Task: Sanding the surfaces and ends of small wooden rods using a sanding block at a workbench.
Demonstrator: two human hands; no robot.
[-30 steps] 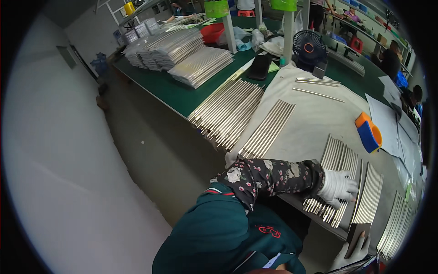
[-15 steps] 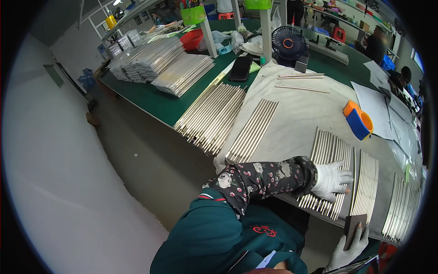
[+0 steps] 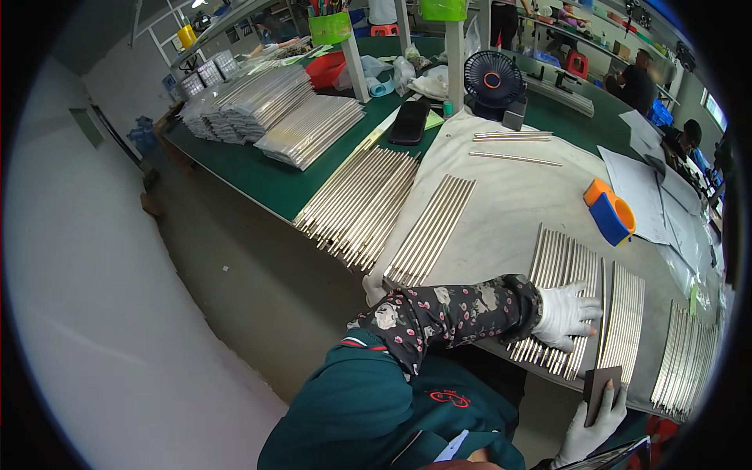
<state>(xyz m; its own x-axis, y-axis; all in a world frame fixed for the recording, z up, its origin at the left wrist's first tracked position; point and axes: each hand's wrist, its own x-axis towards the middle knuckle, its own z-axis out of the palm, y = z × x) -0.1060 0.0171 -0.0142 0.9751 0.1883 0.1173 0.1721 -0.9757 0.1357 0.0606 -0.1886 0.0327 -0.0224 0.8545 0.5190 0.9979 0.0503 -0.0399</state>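
While your left hand (image 3: 565, 316), gloved in white, lies palm down with its fingers spread across a row of silver rods (image 3: 552, 258), gripping none of them, your right hand (image 3: 593, 429), also gloved, is closed on a dark flat block (image 3: 601, 392) at the lower right. The block is at the near ends of a second row of rods (image 3: 624, 313); whether it touches them cannot be told from this angle. A single rod (image 3: 603, 301) lies in the gap between the two rows, and another group of rods (image 3: 683, 360) lies farther right. Beyond your left forearm, a smaller set of rods (image 3: 431, 231) rests on a pale cloth (image 3: 509, 192), beside a large batch of rods (image 3: 360, 204) on the green tabletop (image 3: 243, 168). Farther back are plastic-wrapped stacks (image 3: 309, 129), a black fan (image 3: 493, 82) and, toward the right, an orange and blue ring-shaped object (image 3: 611, 218)
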